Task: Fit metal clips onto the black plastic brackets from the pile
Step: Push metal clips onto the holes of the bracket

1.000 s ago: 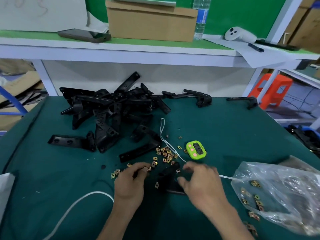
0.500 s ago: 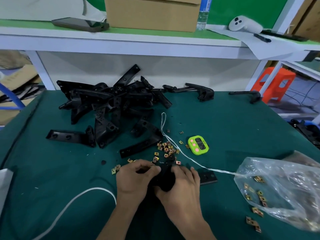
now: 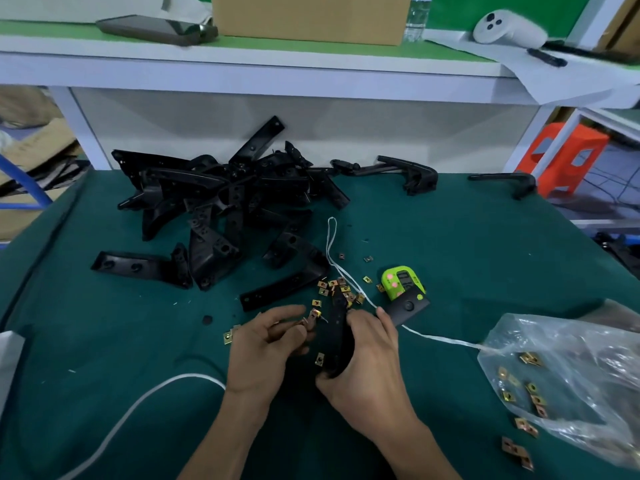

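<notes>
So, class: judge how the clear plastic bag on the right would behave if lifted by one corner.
Probably floppy: the bag lies crumpled and slumped. Likely bottom-heavy when lifted, since metal clips sit loose inside and would slide to the lowest point. Some might spill; a few lie by its near edge.

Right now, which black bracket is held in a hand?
The bracket gripped by the right hand, nearest the person, beside the left hand pinching a metal clip. The other brackets lie untouched in the pile or loose on the green mat.
</notes>
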A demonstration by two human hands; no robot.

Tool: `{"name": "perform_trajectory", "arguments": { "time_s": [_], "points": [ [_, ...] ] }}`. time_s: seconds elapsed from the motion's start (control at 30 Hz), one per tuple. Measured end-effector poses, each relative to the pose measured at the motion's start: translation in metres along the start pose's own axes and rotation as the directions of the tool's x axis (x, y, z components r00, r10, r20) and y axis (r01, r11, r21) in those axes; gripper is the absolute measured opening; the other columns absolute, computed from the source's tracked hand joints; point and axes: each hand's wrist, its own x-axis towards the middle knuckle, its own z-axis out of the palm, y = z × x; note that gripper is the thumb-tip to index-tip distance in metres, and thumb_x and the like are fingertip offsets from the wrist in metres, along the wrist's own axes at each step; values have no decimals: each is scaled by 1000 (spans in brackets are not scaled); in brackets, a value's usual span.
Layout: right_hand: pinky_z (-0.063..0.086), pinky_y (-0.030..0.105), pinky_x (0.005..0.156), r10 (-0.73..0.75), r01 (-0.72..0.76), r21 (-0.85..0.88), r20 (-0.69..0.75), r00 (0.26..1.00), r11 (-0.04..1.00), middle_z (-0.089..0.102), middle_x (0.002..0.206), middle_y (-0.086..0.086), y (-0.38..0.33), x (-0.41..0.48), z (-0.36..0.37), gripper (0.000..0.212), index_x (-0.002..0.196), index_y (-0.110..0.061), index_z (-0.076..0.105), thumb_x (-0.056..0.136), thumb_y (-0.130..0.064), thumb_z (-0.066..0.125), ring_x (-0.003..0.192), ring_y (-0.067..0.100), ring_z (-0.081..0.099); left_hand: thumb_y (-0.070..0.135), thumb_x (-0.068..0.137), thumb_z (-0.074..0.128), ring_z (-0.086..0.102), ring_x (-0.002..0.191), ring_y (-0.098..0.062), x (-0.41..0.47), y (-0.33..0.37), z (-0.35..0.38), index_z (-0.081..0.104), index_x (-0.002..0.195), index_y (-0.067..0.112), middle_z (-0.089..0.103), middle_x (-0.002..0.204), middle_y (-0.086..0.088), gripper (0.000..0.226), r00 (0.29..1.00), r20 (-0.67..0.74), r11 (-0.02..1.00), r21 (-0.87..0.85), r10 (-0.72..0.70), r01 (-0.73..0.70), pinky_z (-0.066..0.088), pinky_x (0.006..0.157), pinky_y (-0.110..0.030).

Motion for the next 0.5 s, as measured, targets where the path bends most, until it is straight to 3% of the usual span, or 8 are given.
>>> {"name": "perform_trajectory", "arguments": {
  "time_s": [0.1,0.33,0.5],
  "points": [
    [12,27,121,-18,18,7,10,1000,1000,40,95,-25,1,0,-2,59,103,-39,35,56,-33,70,100,-1,46,-8,88,69,75,73,-18,-1,2,-1,79,82,22,78,81,-11,32,1000,29,999,39,10,-11,57,59,-21],
    [17,29,120,-69,68,16,70,995,998,39,93,-25,0,0,-2,48,98,-34,40,57,-39,64,99,0,47,17,70,80,71,67,-14,-6,10,0,83,84,21,77,78,-12,15,995,87,999,23,46,-48,56,60,-19],
    [13,23,119,-90,88,20,111,990,996,46,98,-22,0,-1,-2,50,103,-29,48,58,-41,67,104,0,49,12,67,81,68,64,-10,-5,13,-1,84,83,20,77,77,-10,18,993,89,996,37,79,-82,54,59,-19]
  ]
}}
